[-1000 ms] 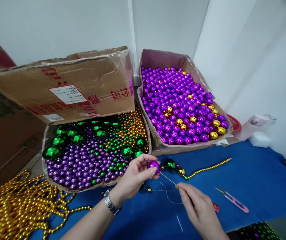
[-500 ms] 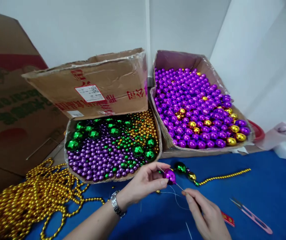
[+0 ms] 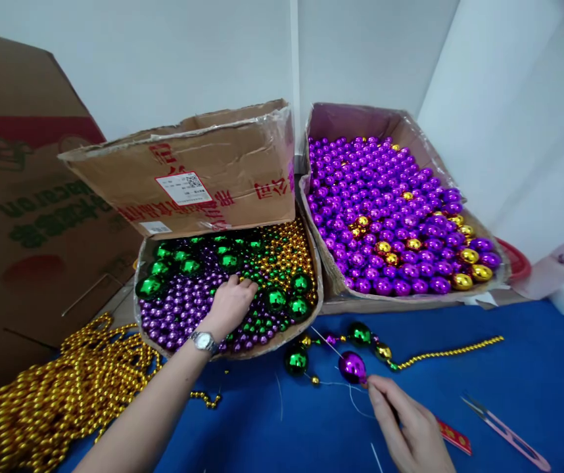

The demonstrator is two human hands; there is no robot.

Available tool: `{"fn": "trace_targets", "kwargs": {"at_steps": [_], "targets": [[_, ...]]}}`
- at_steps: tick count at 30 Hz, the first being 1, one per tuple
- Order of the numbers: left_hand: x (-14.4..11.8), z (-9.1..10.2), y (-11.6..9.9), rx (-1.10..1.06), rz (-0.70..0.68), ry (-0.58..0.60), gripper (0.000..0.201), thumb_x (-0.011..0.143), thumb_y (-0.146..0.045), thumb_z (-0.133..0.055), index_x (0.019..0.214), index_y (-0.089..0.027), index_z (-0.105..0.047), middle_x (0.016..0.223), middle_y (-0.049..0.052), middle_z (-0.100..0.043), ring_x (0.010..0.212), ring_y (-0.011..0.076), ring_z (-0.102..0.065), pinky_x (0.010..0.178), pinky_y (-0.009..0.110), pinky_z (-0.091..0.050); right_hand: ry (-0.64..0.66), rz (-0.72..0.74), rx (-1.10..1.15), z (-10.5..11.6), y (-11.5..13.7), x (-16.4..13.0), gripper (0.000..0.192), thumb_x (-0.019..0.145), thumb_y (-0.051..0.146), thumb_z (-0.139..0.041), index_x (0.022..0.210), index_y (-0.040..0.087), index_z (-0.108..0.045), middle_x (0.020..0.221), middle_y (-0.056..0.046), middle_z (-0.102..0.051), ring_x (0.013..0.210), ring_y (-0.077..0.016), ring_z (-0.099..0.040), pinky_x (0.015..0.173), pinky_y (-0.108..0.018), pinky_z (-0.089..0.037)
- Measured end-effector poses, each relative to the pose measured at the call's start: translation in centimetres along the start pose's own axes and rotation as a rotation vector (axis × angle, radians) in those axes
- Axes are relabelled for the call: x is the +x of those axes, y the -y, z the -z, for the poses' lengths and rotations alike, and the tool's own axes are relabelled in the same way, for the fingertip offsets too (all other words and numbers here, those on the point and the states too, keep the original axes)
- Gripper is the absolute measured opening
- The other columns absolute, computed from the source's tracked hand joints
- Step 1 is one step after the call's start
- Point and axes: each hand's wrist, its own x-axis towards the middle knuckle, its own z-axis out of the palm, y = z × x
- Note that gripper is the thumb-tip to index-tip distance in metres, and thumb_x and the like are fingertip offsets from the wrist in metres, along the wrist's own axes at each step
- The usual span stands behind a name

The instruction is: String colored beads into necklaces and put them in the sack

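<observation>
Strand [image 3: 385,351] part-strung: your right hand [image 3: 410,433] pinches the purple bead [image 3: 352,366] (needle through it); left hand [image 3: 230,303], fingers curled, digs in the box [image 3: 235,355] at 10 o'clock, hold unclear.

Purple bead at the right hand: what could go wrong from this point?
1. The right hand pinches just behind the purple bead on thin thread; with only that one grip, the bead might slide off.
2. The loose green bead lies free on the blue table and could roll away.
3. The left hand digs among mixed beads in the box, which overhangs the strand; beads could spill.
</observation>
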Motion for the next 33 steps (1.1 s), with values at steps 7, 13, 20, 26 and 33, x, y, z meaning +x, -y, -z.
{"fn": "trace_targets", "kwargs": {"at_steps": [7, 13, 20, 26, 33], "targets": [[-1.0, 0.0, -3.5, -0.355, 0.078, -0.009, 0.022, 0.083, -0.03, -0.055, 0.101, -0.02, -0.061, 0.093, 0.009, -0.064, 0.083, 0.021, -0.056, 0.07, 0.03, -0.044, 0.044, 0.064, -0.018, -0.1, 0.6, 0.5, 0.022, 0.093, 0.03, -0.043, 0.097, 0.019, -0.061, 0.081, -0.006, -0.067, 0.071, -0.0158, -0.066, 0.065, -0.018, -0.053], [-3.4, -1.2, -8.8, -1.419, 0.447, 0.284, 0.022, 0.08, -0.026, -0.066, 0.099, -0.016, -0.061, 0.088, 0.007, -0.066, 0.068, 0.0097, -0.058, 0.055, 0.018, -0.042, -0.019, 0.109, -0.033, -0.2, 1.6, 1.1, 0.022, 0.094, 0.029, -0.042, 0.098, 0.019, -0.061, 0.088, -0.007, -0.069, 0.071, -0.0159, -0.067, 0.064, -0.019, -0.053], [-4.2, -2.2, -10.6, -1.577, 0.454, 0.366, 0.014, 0.081, -0.022, -0.065, 0.092, -0.016, -0.061, 0.08, 0.004, -0.064, 0.065, 0.0088, -0.057, 0.054, 0.017, -0.042, -0.019, 0.116, -0.012, 0.1, 1.5, 0.9, 0.017, 0.093, 0.022, -0.043, 0.101, 0.02, -0.058, 0.088, -0.006, -0.067, 0.075, -0.0151, -0.065, 0.067, -0.021, -0.051], [-4.3, -2.4, -11.1, -1.596, 0.512, 0.385, 0.012, 0.083, -0.023, -0.062, 0.091, -0.015, -0.059, 0.082, 0.005, -0.064, 0.066, 0.0096, -0.057, 0.053, 0.017, -0.043, -0.013, 0.112, -0.016, 0.1, 1.2, 0.9, 0.017, 0.093, 0.022, -0.043, 0.102, 0.02, -0.057, 0.089, -0.006, -0.067, 0.076, -0.0152, -0.064, 0.067, -0.022, -0.05], [-4.4, -2.3, -11.9, -1.42, 0.402, 0.363, 0.014, 0.081, -0.024, -0.065, 0.091, -0.015, -0.062, 0.082, 0.005, -0.064, 0.066, 0.0097, -0.057, 0.053, 0.017, -0.041, -0.018, 0.078, 0.016, 0.1, 1.3, 1.2, 0.018, 0.094, 0.023, -0.041, 0.099, 0.019, -0.058, 0.085, -0.006, -0.066, 0.074, -0.0161, -0.063, 0.066, -0.021, -0.049]]}}
